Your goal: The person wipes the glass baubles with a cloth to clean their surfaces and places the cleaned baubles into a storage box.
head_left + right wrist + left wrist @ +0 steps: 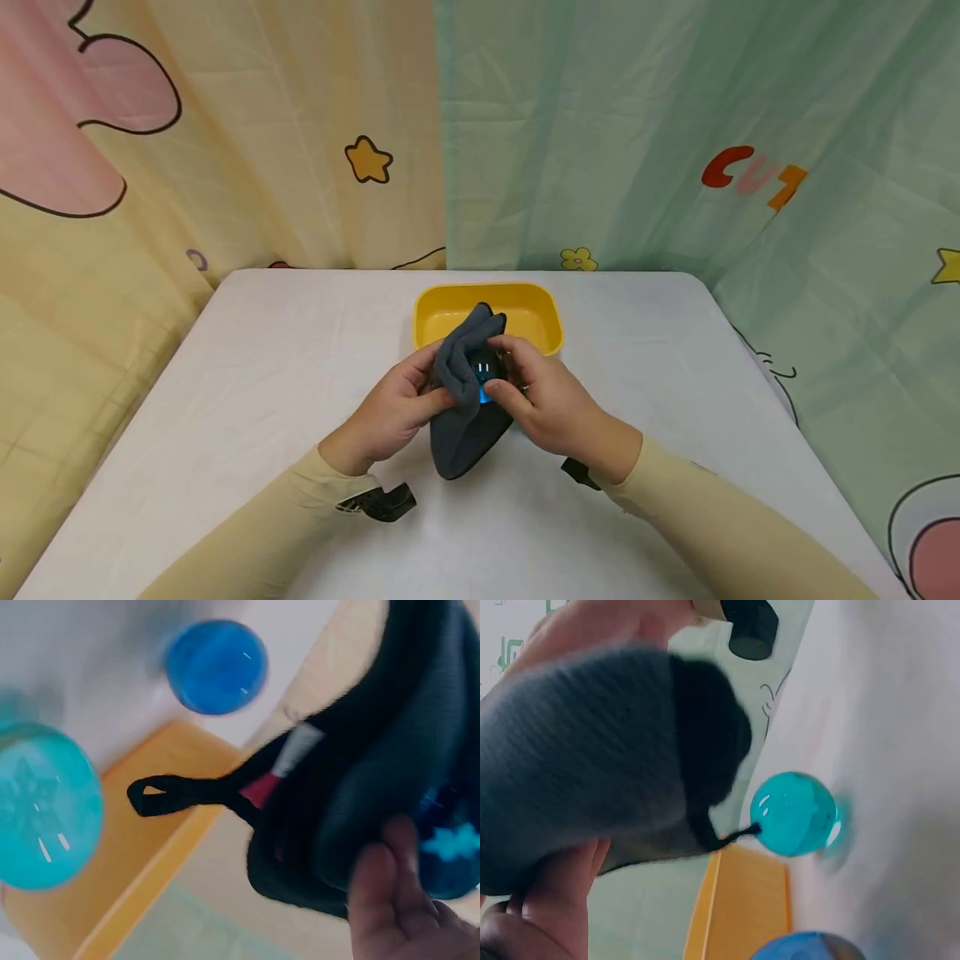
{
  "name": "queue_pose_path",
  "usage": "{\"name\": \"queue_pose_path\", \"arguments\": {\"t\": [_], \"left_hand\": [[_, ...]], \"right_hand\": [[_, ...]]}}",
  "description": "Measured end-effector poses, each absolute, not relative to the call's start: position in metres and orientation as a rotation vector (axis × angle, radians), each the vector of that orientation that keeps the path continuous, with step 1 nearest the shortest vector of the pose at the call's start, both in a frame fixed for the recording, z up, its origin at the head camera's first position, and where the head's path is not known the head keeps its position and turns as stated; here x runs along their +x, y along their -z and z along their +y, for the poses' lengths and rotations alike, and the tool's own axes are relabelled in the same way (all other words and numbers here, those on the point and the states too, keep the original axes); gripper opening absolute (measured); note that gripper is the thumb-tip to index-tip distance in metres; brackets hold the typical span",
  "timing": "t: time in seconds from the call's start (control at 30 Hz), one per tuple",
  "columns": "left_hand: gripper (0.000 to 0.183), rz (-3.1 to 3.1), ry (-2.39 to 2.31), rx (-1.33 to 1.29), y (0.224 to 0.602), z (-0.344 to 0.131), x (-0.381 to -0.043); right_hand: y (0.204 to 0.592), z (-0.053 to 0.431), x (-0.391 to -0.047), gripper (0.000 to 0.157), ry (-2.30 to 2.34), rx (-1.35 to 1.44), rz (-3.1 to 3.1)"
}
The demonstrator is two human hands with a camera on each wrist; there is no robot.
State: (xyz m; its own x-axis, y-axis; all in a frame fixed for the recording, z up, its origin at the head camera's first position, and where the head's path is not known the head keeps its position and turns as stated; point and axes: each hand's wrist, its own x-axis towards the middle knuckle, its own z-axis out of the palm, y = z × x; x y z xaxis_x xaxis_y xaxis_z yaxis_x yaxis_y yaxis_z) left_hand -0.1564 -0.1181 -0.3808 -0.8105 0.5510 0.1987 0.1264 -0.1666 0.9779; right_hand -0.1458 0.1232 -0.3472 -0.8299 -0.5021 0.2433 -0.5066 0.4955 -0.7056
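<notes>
Two holds I log remotely: left hand [396,407] pinches cloth [467,442], right hand [561,407] curls round ball [483,365], apparently steadying it against the folds.

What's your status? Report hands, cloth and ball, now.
Left hand gripping gray cloth. Right hand holding dark ball, cloth partly covering it. Yellow tray just beyond; teal ball, blue ball nearby.

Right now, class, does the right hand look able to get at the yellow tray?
Probably yes: the right part of the tray lies uncovered just beyond the right hand. That hand is busy holding the ball against the cloth, though, so it would likely have to let go first.
</notes>
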Motion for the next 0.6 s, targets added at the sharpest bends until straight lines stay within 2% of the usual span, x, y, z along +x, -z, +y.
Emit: {"name": "queue_pose_path", "arguments": {"t": [0.1,0.17,0.33,0.4,0.53,0.6], "left_hand": [[0.065,1.785,-2.083,0.757,0.378,-0.12,-0.156],[0.065,1.768,-2.086,0.758,0.378,-0.122,-0.157],[0.068,1.769,-2.069,0.813,0.379,-0.125,-0.156],[0.069,1.778,-2.069,0.832,0.38,-0.126,-0.155],[0.069,1.794,-2.085,0.824,0.383,-0.125,-0.154],[0.067,1.771,-2.107,0.796,0.384,-0.123,-0.153]], "right_hand": [[0.341,0.124,-0.146,0.071,-1.158,0.996,-2.778],[0.338,0.124,-0.146,0.073,-1.014,1.032,-2.809],[0.34,0.124,-0.147,0.067,-0.778,1.062,-2.779],[0.343,0.123,-0.147,0.06,-0.855,1.037,-2.775],[0.349,0.12,-0.148,0.038,-1.124,0.923,-2.763],[0.35,0.118,-0.148,0.041,-1.177,0.89,-2.738]]}}
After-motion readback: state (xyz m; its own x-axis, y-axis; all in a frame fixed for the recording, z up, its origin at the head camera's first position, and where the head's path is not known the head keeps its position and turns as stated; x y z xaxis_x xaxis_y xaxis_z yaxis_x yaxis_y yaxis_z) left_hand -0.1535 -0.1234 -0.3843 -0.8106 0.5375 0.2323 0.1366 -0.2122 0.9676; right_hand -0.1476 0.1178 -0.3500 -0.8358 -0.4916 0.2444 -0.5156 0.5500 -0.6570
